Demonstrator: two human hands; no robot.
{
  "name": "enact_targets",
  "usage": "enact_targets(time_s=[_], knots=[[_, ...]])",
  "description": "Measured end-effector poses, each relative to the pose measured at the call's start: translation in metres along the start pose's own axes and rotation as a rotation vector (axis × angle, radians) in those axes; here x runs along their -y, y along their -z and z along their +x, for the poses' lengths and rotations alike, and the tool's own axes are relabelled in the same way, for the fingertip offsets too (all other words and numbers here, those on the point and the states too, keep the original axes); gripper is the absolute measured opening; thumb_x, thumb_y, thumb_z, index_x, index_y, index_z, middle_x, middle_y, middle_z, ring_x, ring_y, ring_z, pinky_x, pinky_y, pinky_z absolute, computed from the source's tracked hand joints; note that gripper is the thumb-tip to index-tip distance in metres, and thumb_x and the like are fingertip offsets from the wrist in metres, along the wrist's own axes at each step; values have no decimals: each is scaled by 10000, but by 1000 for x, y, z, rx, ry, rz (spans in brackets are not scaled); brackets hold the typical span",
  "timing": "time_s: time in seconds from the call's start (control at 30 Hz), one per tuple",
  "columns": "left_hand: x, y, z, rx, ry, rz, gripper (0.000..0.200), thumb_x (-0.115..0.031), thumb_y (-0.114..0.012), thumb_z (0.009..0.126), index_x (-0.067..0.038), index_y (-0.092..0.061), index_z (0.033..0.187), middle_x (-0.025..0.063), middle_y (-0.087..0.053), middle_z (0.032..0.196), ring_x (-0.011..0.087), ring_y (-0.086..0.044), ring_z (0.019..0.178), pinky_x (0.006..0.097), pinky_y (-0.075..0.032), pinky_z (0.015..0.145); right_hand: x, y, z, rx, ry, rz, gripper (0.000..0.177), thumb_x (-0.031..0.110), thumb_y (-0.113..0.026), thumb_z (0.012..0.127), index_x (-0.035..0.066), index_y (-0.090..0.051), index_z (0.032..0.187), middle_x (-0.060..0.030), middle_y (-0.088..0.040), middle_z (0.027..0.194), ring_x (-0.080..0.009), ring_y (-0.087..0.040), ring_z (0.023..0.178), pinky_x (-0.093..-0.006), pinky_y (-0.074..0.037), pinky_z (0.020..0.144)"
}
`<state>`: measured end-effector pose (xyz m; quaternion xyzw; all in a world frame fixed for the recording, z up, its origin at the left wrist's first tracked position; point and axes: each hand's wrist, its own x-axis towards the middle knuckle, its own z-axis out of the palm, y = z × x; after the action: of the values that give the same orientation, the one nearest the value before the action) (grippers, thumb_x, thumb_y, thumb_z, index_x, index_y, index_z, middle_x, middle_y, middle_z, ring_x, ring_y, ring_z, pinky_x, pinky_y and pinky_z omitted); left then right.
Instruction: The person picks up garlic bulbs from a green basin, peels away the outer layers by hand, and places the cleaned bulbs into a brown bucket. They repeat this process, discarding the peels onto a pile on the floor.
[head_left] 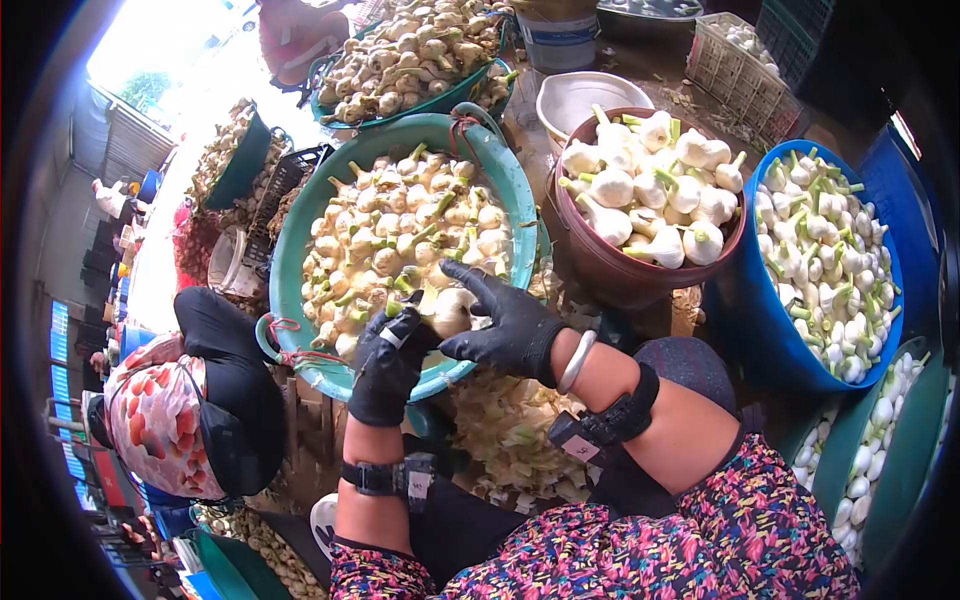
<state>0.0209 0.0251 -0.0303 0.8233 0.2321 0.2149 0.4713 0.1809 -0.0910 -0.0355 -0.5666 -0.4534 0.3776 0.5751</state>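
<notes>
Both gloved hands are wrapped round one pale bulb point(450, 310) at the teal basin's point(520, 190) near rim: left hand point(388, 368) underneath, right hand point(508, 325) over the top. I'd grip it firmly and low, so peelings point(505, 430) land below the basin.
</notes>
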Motion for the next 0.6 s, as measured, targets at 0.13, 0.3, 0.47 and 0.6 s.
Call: enact_targets(time_s=[0.13,0.3,0.47,0.6], knots=[[-6,1,-13,-122,26,-104,342,-65,-528,833,1,-535,1168,69,-610,770,155,-580,686,271,-478,654,11,-8,-6,-44,30,-16,653,208,-719,624,61,-496,1220,-194,-542,1129,-333,-515,1061,-382,-407,919],[-34,-9,-6,-214,219,-764,541,36,-536,771,-19,-436,1300,85,-601,1027,135,-594,794,262,-503,726,14,-13,-4,-179,238,-266,569,164,-673,602,70,-536,1146,-179,-559,987,-359,-526,954,-405,-431,865],[-31,0,-4,-84,220,-576,553,14,-540,788,-22,-400,1321,117,-579,1076,140,-606,842,278,-514,747,19,-4,2,-77,341,-335,499,135,-655,598,58,-546,1079,-202,-531,1015,-368,-517,947,-405,-439,840],[-25,-5,-7,-201,315,-937,410,-16,-566,775,8,-536,1183,128,-589,1051,195,-621,856,294,-522,755,15,-8,4,-146,623,-584,466,132,-657,594,60,-557,1043,-207,-517,1015,-374,-520,922,-405,-445,815]])
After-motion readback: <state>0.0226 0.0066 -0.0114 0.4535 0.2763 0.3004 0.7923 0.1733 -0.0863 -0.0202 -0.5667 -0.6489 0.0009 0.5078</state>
